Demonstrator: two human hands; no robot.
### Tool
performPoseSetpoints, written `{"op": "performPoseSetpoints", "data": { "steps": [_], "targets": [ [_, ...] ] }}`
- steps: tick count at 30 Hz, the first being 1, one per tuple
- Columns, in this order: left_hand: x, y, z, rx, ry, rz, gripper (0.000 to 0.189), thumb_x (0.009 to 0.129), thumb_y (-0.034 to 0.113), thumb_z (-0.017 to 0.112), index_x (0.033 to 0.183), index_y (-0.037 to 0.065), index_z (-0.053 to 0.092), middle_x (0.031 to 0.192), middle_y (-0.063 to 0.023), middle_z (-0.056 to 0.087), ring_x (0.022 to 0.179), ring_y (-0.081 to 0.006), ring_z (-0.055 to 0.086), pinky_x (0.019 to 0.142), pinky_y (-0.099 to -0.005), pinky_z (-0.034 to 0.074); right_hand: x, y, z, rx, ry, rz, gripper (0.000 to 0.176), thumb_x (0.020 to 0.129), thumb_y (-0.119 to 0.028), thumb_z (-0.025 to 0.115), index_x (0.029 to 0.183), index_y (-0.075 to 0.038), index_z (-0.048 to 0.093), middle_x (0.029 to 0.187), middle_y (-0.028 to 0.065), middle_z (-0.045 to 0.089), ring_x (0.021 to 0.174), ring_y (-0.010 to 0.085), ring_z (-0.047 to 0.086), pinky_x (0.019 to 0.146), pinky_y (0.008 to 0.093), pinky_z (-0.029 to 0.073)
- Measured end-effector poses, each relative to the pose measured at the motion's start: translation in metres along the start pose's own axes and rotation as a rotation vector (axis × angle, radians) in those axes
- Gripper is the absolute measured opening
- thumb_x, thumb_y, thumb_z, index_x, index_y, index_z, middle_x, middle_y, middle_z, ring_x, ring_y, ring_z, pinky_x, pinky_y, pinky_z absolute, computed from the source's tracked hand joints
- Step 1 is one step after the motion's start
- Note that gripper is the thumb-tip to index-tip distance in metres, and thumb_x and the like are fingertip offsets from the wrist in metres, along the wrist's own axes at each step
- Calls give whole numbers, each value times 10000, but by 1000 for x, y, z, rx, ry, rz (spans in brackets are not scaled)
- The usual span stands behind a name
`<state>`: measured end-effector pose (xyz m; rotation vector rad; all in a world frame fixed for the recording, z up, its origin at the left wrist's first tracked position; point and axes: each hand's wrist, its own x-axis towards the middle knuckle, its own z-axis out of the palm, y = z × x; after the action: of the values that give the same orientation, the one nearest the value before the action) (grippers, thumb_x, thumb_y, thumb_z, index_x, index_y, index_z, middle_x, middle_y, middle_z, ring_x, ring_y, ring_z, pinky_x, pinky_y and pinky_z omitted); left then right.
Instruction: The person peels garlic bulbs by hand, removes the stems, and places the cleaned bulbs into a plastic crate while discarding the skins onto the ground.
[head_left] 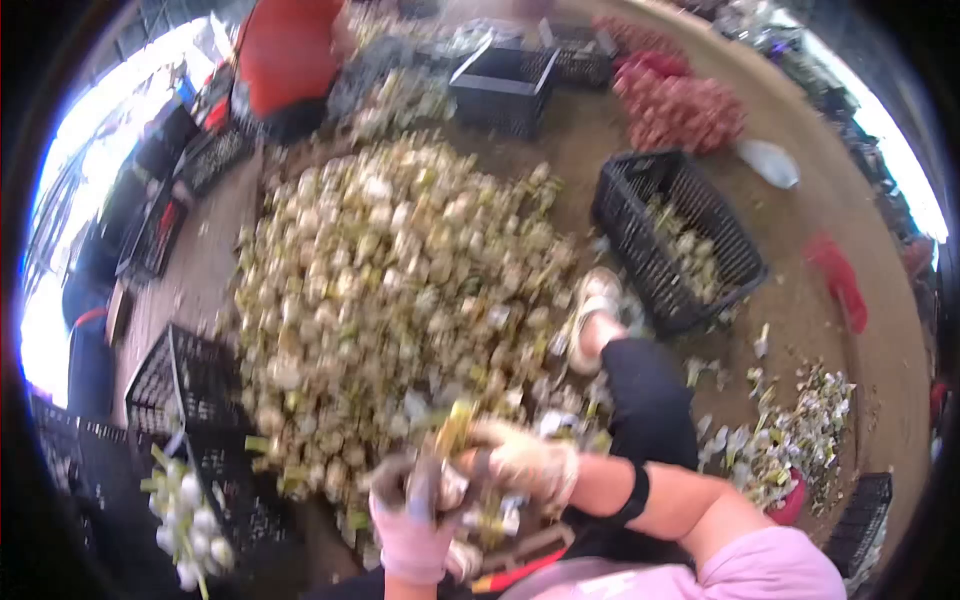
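My left hand, in a pale pink and grey glove, is closed around a garlic bulb low in the middle of the view. A yellow-green stem sticks up above the bulb. Against it from the right comes my right hand, in a pale glove, with its curled fingers meeting at the stem and bulb; I cannot tell what is between them. Just beyond both hands rises a large heap of garlic bulbs with short stems. A red and yellow object lies below my hands near my lap.
A black crate partly filled with garlic stands beyond my knee. More black crates are at the left, near white bulbs with stems. Pink net sacks lie at the back; trimmings litter the right floor. A person in red is far left.
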<state>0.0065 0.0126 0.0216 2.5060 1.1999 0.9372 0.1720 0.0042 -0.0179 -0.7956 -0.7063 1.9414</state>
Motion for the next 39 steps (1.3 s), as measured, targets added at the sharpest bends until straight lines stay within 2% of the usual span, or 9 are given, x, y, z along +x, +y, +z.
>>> {"op": "performPoseSetpoints", "data": {
  "steps": [7, 10, 14, 19, 23, 25, 27, 35, 39],
  "targets": [
    [-15, -1, 16, -365, -182, -326, 629, 607, 164, 781, 1182, 78, 540, 995, -162, 509, 918, -339, 501, 762, -423, 428, 4, 17, -10, -251, 104, -72, 283, 823, -136, 528, 1066, 8, 555, 936, 26, 601, 875, 112, 521, 808, 272, 431],
    [-9, -2, 12, -110, -81, 30, 606, 612, 116, 758, 1154, 76, 492, 1031, -176, 515, 938, -360, 488, 815, -447, 426, 7, 27, -6, -185, 194, -53, 283, 812, -101, 516, 1073, 5, 543, 934, 20, 592, 877, 101, 510, 804, 274, 425],
    [-18, 2, 14, -946, -32, -540, 539, 766, 202, 706, 1211, 80, 426, 1127, -117, 503, 1005, -208, 502, 850, -309, 435, 16, 42, -13, -333, 153, -297, 456, 718, 55, 464, 1164, -19, 517, 1084, 50, 596, 1043, 126, 526, 922, 292, 400],
    [-4, -24, 2, -1843, -132, -1211, 516, 864, 469, 485, 1236, 112, 486, 1222, -94, 528, 1053, -283, 545, 806, -439, 502, 4, 23, -13, -143, -196, -216, 471, 805, -2, 502, 1272, -32, 454, 1127, 27, 573, 1054, 112, 505, 929, 287, 389],
    [7, -9, 2, -1505, 97, -1181, 470, 918, 367, 444, 1303, 100, 398, 1238, -93, 499, 1079, -236, 512, 900, -373, 440, 17, 34, -12, -279, 84, -291, 410, 860, -65, 496, 1267, -37, 458, 1065, 26, 585, 963, 90, 508, 846, 262, 416],
    [-3, -6, 14, -1467, -33, -980, 477, 933, 366, 441, 1316, 89, 378, 1266, -84, 473, 1118, -229, 486, 929, -369, 420, 13, 32, -13, -175, 29, -134, 380, 840, -41, 491, 1221, -30, 488, 1026, 30, 592, 935, 102, 509, 826, 261, 419],
    [-20, -6, 33, -1044, 28, -616, 507, 877, 253, 613, 1295, 76, 385, 1165, -82, 514, 1039, -196, 513, 881, -325, 448, 16, 39, -14, -733, 7, -314, 374, 800, 5, 472, 1171, -25, 510, 969, 25, 591, 880, 99, 513, 785, 252, 431],
    [-6, 2, 16, -1465, 115, -1126, 479, 867, 460, 552, 1048, 17, 553, 1041, -98, 573, 963, -193, 542, 851, -337, 452, -8, 0, 0, -243, -124, 43, 366, 789, -146, 540, 1125, 1, 538, 917, 11, 597, 808, 95, 531, 738, 234, 436],
    [-18, -24, 5, -1486, -11, -778, 503, 925, 450, 408, 1125, 7, 538, 1189, -128, 551, 1031, -241, 532, 920, -367, 428, 1, -5, -19, 78, 27, 83, 363, 819, -116, 580, 1147, 25, 510, 1040, 60, 591, 937, 126, 560, 842, 258, 438]
  ]
}}
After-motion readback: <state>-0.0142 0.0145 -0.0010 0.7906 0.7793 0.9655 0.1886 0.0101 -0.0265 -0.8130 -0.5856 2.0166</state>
